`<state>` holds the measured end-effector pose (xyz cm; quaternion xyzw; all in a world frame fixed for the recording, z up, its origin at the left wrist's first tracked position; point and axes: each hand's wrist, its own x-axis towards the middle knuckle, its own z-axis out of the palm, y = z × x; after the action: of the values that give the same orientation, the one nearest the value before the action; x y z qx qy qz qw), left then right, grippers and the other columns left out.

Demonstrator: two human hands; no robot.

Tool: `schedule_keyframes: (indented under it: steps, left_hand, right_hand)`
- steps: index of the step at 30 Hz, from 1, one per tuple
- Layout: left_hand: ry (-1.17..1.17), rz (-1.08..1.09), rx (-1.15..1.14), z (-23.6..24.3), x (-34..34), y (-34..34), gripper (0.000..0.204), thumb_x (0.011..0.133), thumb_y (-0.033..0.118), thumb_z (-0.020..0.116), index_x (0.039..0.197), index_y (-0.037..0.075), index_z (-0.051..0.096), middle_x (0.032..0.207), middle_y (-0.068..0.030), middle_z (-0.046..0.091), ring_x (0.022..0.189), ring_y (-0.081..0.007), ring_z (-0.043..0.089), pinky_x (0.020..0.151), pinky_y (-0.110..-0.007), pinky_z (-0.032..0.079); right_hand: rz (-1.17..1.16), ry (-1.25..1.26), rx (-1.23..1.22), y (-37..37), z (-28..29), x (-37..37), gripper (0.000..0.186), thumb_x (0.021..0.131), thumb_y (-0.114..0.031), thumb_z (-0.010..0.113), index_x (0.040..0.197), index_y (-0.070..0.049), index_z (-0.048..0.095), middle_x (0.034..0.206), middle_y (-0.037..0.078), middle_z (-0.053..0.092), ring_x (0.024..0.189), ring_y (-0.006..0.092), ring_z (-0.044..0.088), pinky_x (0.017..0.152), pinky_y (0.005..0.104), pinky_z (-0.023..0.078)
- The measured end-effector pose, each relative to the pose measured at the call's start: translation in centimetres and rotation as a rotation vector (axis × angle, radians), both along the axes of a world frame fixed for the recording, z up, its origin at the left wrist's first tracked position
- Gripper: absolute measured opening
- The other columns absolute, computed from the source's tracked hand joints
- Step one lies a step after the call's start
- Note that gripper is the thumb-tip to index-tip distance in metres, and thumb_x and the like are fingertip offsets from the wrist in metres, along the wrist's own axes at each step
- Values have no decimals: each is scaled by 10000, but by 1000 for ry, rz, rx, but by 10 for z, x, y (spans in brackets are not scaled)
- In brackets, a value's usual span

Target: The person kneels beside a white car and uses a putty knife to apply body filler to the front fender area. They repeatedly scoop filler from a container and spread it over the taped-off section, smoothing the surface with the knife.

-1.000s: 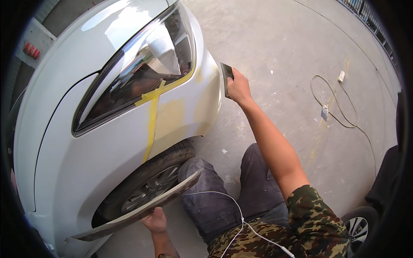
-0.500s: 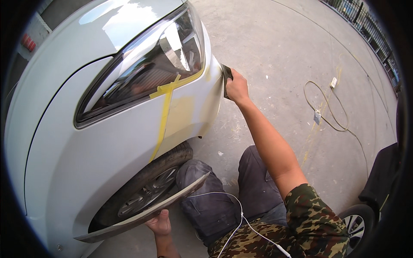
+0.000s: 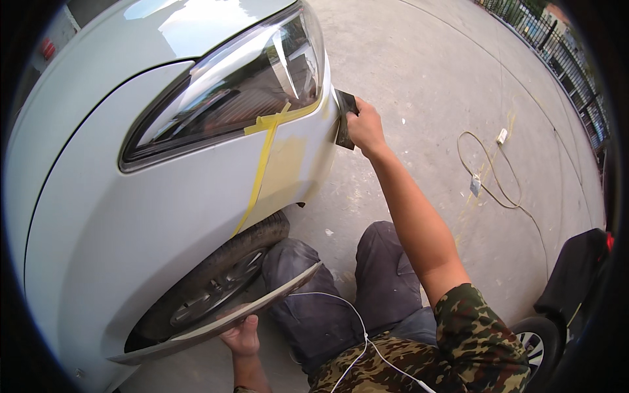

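Right hand (image 3: 364, 126) gripping dark sanding block (image 3: 344, 118), fingers wrapping its edge, pressing it against white bumper (image 3: 298, 164) corner just below headlight (image 3: 242, 85). Left hand (image 3: 242, 334) gripping underside of grey wheel-arch trim strip (image 3: 262, 304), fingers curling beneath.

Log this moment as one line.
right hand: presses dark sanding pad on bumper | left hand: holds loose trim strip
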<state>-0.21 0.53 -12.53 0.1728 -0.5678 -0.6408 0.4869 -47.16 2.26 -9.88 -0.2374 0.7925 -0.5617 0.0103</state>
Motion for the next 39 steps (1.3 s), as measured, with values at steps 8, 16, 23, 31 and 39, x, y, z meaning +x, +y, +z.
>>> schedule_keyframes:
  steps: [8, 16, 23, 31, 39]
  left_hand:
    - [-31, 48, 57, 8, -10, 5, 264, 867, 83, 770, 1076, -34, 658, 1007, -153, 728, 916, -204, 686, 860, -317, 526]
    - [-5, 45, 77, 8, -8, 10, 258, 859, 61, 775, 1072, -40, 672, 1001, -136, 729, 917, -195, 686, 858, -305, 527]
    - [-16, 37, 67, 17, -5, 15, 262, 852, 68, 786, 1069, -48, 696, 997, -125, 726, 905, -182, 683, 843, -302, 533]
    - [282, -347, 28, 6, -16, 12, 583, 940, 82, 703, 1477, 85, 475, 1441, -77, 567, 1317, -243, 548, 1149, -469, 391]
    - [220, -336, 208, 2, -36, 30, 297, 968, 146, 689, 1250, 66, 640, 1122, -120, 721, 972, -272, 716, 751, -435, 617]
  right_hand:
    - [73, -106, -69, 5, 13, 11, 386, 869, 28, 498, 1211, -9, 672, 1007, 180, 726, 916, 266, 673, 862, 363, 516]
    - [106, -209, -128, 8, 23, 24, 342, 880, 48, 526, 1190, 24, 667, 974, 87, 702, 820, 152, 627, 739, 319, 523]
    - [162, -386, -274, 17, 41, 56, 301, 927, 2, 568, 1226, 6, 603, 1019, 77, 656, 821, 155, 643, 635, 358, 575]
    - [418, -555, -528, 133, 50, 89, 348, 964, -61, 599, 1302, 16, 573, 1158, 93, 664, 1031, 187, 658, 893, 370, 564]
    - [1044, -357, -574, 195, 54, 181, 371, 904, 106, 621, 1260, 14, 671, 1151, 133, 696, 954, 186, 657, 846, 324, 519]
